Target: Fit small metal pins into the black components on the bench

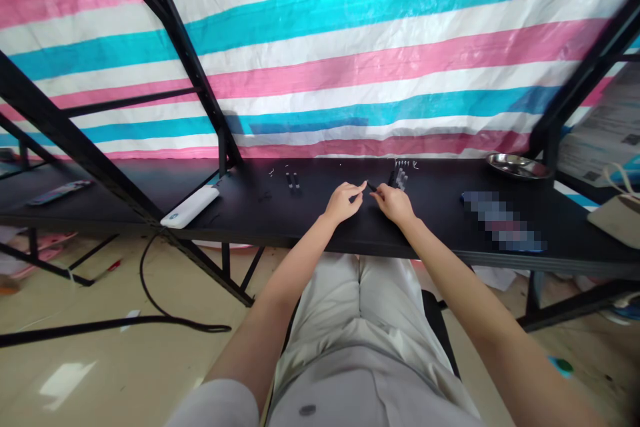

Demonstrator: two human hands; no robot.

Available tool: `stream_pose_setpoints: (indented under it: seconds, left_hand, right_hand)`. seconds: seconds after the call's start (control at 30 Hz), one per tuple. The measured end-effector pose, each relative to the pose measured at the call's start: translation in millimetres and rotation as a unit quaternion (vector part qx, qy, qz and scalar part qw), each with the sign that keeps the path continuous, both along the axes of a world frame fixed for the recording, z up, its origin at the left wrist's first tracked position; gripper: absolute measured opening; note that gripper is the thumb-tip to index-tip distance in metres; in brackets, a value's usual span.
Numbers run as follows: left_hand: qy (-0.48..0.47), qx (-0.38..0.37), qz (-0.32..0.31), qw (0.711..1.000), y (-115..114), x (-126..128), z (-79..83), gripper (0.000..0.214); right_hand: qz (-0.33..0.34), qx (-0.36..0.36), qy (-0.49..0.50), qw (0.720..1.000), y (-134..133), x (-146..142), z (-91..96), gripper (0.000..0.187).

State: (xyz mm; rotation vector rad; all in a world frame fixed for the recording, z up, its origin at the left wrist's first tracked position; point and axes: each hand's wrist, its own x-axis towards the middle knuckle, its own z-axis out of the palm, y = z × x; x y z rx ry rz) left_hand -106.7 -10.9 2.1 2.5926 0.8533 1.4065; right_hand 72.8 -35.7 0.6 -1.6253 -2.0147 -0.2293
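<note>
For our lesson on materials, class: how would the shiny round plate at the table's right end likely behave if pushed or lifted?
The plate looks like polished metal, so it would probably stay stiff when lifted. Lying low and wide on the table, it would likely slide rather than tip. Its glossy surface may feel slippery.

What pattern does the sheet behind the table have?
The sheet has pink, turquoise and white stripes, best seen in the head view.
</note>
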Motion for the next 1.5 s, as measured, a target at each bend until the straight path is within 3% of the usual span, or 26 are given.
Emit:
stream_pose_setpoints:
  seconds: [0.4, 0.57, 0.73, 0.97, 1.1, 1.2, 1.3, 1.5]
  left_hand:
    - [-0.005, 0.003, -0.004, 1.000, 1.0, 0.2, 0.0, 0.029]
    - [-0.021, -0.035, 0.028, 0.999, -1.5, -1.2, 4.0, 0.013]
    - [-0.028, -0.061, 0.047, 0.997, -2.5, -0.8, 5.9, 0.011]
    - [-0.055, -0.165, 0.023, 0.984, 6.6, 4.1, 8.8, 0.007]
    - [0.006, -0.180, -0.028, 0.983, 14.0, -0.3, 28.9, 0.013]
    - [0.117, -0.118, -0.055, 0.985, 16.6, -4.9, 52.2, 0.008]
    - [0.239, -0.048, -0.078, 0.967, 18.1, -6.6, 75.9, 0.008]
    - [0.350, 0.000, -0.049, 0.936, 42.2, -23.4, 117.8, 0.012]
  right_hand:
    - [-0.005, -0.017, 0.024, 1.000, 0.9, 1.3, -2.0, 0.020]
    - [0.003, -0.021, 0.016, 1.000, 2.0, 3.2, -3.6, 0.014]
    - [0.012, -0.022, 0.002, 1.000, 0.4, 2.0, -2.6, 0.013]
    - [0.035, -0.009, -0.015, 0.999, -0.9, 1.9, -2.0, 0.013]
    - [0.043, 0.001, -0.004, 0.999, -1.3, 2.1, -1.4, 0.016]
    - [0.056, 0.012, 0.011, 0.998, -2.3, 1.5, -0.7, 0.020]
    - [0.077, 0.025, 0.042, 0.996, -3.2, 0.4, -0.4, 0.023]
    - [0.108, 0.041, 0.100, 0.988, -2.2, -0.9, -1.7, 0.031]
